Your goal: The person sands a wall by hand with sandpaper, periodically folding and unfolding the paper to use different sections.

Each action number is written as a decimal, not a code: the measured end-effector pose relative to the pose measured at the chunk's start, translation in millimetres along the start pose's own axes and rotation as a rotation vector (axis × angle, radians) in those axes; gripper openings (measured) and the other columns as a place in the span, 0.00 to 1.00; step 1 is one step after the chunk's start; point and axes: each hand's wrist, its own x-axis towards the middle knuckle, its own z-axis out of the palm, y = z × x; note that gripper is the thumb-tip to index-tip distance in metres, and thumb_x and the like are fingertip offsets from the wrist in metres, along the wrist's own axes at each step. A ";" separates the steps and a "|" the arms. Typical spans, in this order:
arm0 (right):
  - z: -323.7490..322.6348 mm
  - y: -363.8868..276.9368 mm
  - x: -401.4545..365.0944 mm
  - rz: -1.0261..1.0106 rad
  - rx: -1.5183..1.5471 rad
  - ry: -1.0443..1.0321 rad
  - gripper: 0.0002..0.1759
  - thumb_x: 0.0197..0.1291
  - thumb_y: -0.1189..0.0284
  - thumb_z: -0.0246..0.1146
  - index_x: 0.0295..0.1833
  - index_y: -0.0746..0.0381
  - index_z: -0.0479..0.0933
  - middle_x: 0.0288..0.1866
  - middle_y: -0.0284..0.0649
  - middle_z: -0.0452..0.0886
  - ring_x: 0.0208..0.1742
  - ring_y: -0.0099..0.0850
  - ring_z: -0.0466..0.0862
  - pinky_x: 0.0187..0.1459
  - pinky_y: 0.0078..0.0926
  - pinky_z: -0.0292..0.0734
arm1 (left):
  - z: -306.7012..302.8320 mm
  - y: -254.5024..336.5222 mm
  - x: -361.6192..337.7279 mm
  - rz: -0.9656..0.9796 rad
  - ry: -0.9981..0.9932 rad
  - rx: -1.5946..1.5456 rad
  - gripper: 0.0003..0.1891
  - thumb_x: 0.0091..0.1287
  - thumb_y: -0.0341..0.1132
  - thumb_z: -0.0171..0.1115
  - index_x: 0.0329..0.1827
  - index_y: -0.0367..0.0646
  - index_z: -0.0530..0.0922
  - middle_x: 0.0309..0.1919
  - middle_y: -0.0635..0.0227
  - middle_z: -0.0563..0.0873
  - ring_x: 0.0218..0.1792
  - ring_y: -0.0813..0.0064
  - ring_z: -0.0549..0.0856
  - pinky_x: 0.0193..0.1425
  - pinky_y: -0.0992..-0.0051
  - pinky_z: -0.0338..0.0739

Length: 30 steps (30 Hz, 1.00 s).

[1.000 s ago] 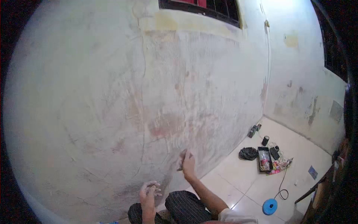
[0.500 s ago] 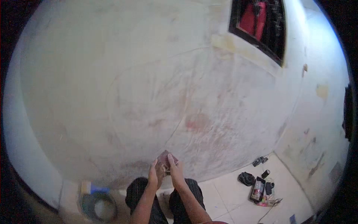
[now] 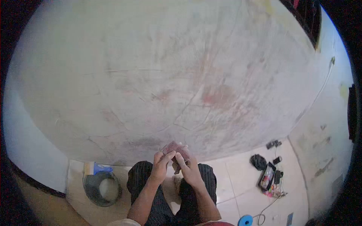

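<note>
A reddish-brown piece of sandpaper [image 3: 176, 149] is held up between both hands, in front of the wall's lower part. My left hand [image 3: 160, 168] pinches its left side, thumb on the near face. From the other side my right hand [image 3: 190, 169] grips it, thumb laid on it and fingertips showing at the far edge. The thumbs almost meet in the middle. Behind it rises the wall [image 3: 147, 98], stained with red and grey smears and crossed by cracks. Below the hands are my bent knees in dark striped trousers.
At the left a dark bucket [image 3: 90, 192] stands on the tiled floor, with a blue-handled brush [image 3: 102, 169] across its rim. To the right lie a black crumpled bag [image 3: 258, 162], a black case [image 3: 267, 176], a cable and a blue disc [image 3: 245, 220]. A dark-framed opening [image 3: 307, 19] is upper right.
The view has tilted down and shifted left, so the window frame moved up and right and the blue disc appeared. Both thumbs have come together on the sandpaper, which shows more of its face.
</note>
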 end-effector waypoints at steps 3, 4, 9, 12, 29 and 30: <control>-11.1 11.7 -1.9 0.068 -0.113 0.007 0.27 0.70 0.62 0.59 0.67 0.67 0.65 0.38 0.42 0.81 0.28 0.23 0.78 0.28 0.27 0.76 | 8.9 8.9 -2.4 -0.049 0.002 0.012 0.20 0.68 0.33 0.53 0.62 0.35 0.76 0.53 0.59 0.85 0.49 0.72 0.83 0.51 0.73 0.78; -11.9 13.5 -3.1 0.105 -0.204 0.036 0.31 0.68 0.62 0.61 0.69 0.67 0.61 0.39 0.45 0.81 0.27 0.26 0.79 0.29 0.29 0.77 | 10.6 8.8 -3.7 -0.074 -0.003 0.017 0.20 0.68 0.33 0.53 0.62 0.35 0.76 0.53 0.59 0.85 0.49 0.72 0.83 0.51 0.73 0.78; -13.5 16.6 -1.7 0.075 -0.517 0.092 0.41 0.61 0.71 0.68 0.72 0.67 0.51 0.54 0.50 0.71 0.37 0.33 0.80 0.36 0.28 0.78 | 2.1 -1.4 3.0 -0.066 0.158 0.316 0.19 0.71 0.28 0.53 0.64 0.34 0.74 0.55 0.60 0.82 0.58 0.71 0.79 0.67 0.72 0.69; -14.8 18.9 -2.1 -0.009 -0.576 -0.033 0.42 0.61 0.63 0.67 0.71 0.68 0.53 0.60 0.58 0.66 0.48 0.53 0.79 0.50 0.44 0.77 | 20.1 12.3 0.5 -0.134 0.186 0.220 0.23 0.72 0.29 0.52 0.70 0.36 0.67 0.64 0.60 0.76 0.63 0.70 0.74 0.70 0.70 0.65; -19.7 4.4 4.8 0.098 -0.347 -0.048 0.26 0.64 0.72 0.63 0.65 0.69 0.67 0.54 0.53 0.79 0.55 0.38 0.81 0.56 0.33 0.74 | 21.1 21.2 0.5 -0.209 0.173 0.406 0.24 0.73 0.35 0.52 0.69 0.33 0.63 0.56 0.52 0.78 0.58 0.66 0.77 0.65 0.67 0.68; -19.8 3.0 3.8 0.123 -0.329 -0.024 0.24 0.65 0.71 0.62 0.63 0.69 0.69 0.51 0.53 0.81 0.53 0.37 0.82 0.55 0.32 0.74 | 20.9 22.3 0.5 -0.208 0.175 0.406 0.24 0.73 0.35 0.52 0.69 0.33 0.63 0.56 0.52 0.78 0.58 0.66 0.77 0.65 0.67 0.68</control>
